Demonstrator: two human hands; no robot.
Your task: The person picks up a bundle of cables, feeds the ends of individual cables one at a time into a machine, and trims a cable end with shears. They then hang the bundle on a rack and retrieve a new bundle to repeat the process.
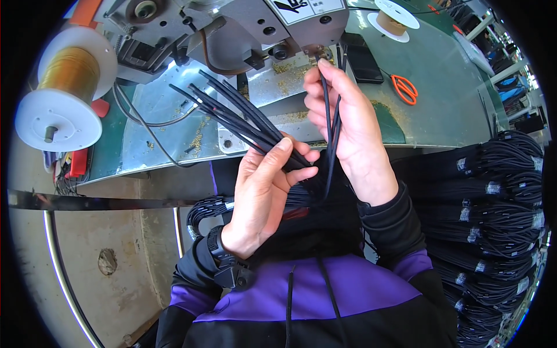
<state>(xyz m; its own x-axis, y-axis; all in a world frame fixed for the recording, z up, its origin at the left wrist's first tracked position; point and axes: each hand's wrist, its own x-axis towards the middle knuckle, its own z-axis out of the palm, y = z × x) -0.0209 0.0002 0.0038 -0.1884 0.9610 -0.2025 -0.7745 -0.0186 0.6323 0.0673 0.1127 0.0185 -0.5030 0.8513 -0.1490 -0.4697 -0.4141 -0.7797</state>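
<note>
A fanned bunch of black braided cords (246,113) is gripped by my left hand (260,191), thumb laid across them, their ends pointing up and left. My right hand (358,124) is raised just below the head of a grey metal machine (241,43). Between its thumb and fingers is the end of a black cord (326,104), held close under the machine head. That cord hangs down beside the bunch, and another dark strand runs along it. Where the cords pass behind my left hand, they are hidden.
On the green bench (435,116) are orange-handled scissors (404,90), a dark phone-like slab (361,58) and a white spool (394,20). A large spool of golden wire (68,75) stands left. Bundled black cords (499,185) are heaped at right. Brass-coloured scraps litter the metal plate.
</note>
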